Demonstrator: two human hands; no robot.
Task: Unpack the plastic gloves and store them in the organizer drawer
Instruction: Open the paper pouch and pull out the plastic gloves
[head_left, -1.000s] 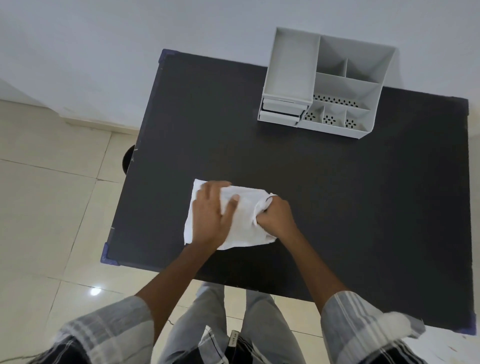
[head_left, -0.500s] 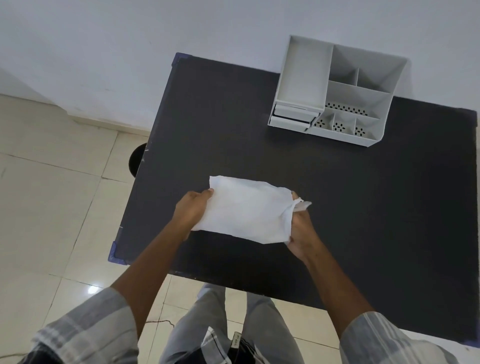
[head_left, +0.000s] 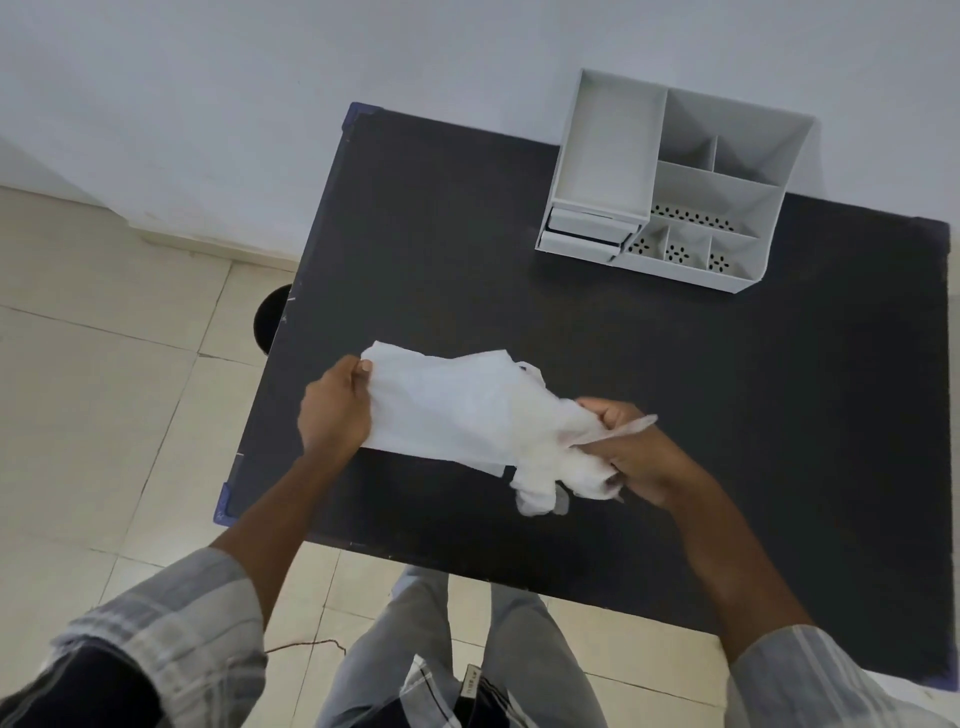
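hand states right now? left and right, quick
Left hand: closed, pinching the left edge of the white plastic package.
Right hand: closed on a bunch of plastic gloves at the package's open end.

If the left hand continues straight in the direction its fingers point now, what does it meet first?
The left hand points right along the white packet; beyond that it would probably meet the right hand. Depth is unclear.

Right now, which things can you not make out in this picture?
- Gloves: head view, crumpled and translucent; their number cannot be told.
- Packet: its opening is hidden by the right hand.
- Organizer drawers: only the fronts show, contents hidden.
- Left hand: fingers behind the packet.
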